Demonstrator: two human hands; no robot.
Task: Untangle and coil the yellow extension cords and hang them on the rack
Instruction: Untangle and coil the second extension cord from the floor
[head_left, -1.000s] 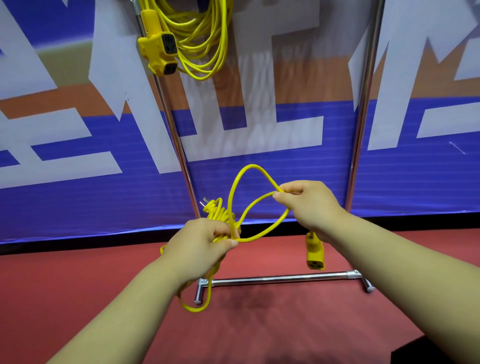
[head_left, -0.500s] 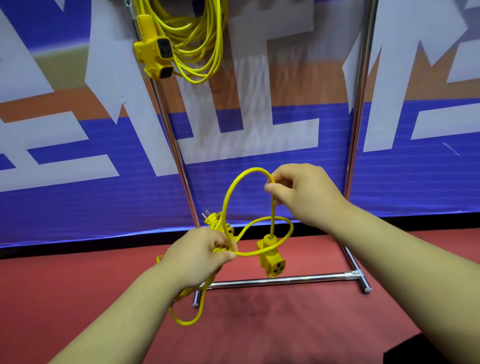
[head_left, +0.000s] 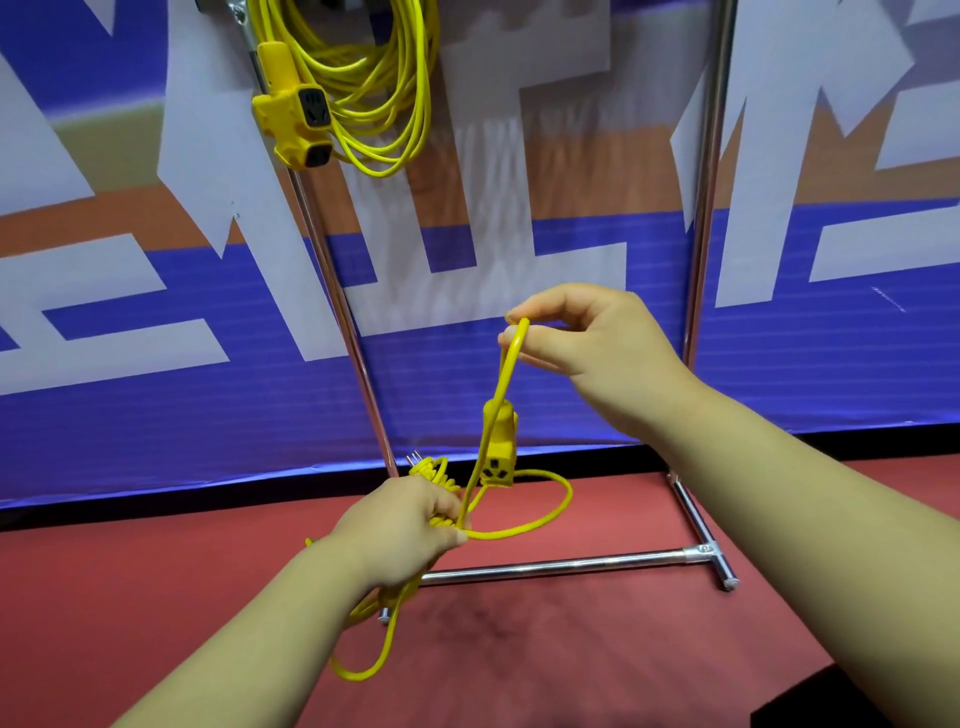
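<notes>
Two hands on thin yellow extension cord (head_left: 511, 525): left hand (head_left: 402, 527) grips bundled coils, right hand (head_left: 582, 332) pinches strand above dangling socket block (head_left: 500, 447). Cord light, springy, kink-prone; hold near bundle.

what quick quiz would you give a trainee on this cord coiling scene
1. True or false: the right hand pinches the cord above the dangling socket end.
2. The left hand grips: A nothing, B bundled cord loops, C a hammer.
3. Fill in: a coiled cord already hangs at the rack's upper ____.
Key: 1 true; 2 B; 3 left.
</notes>
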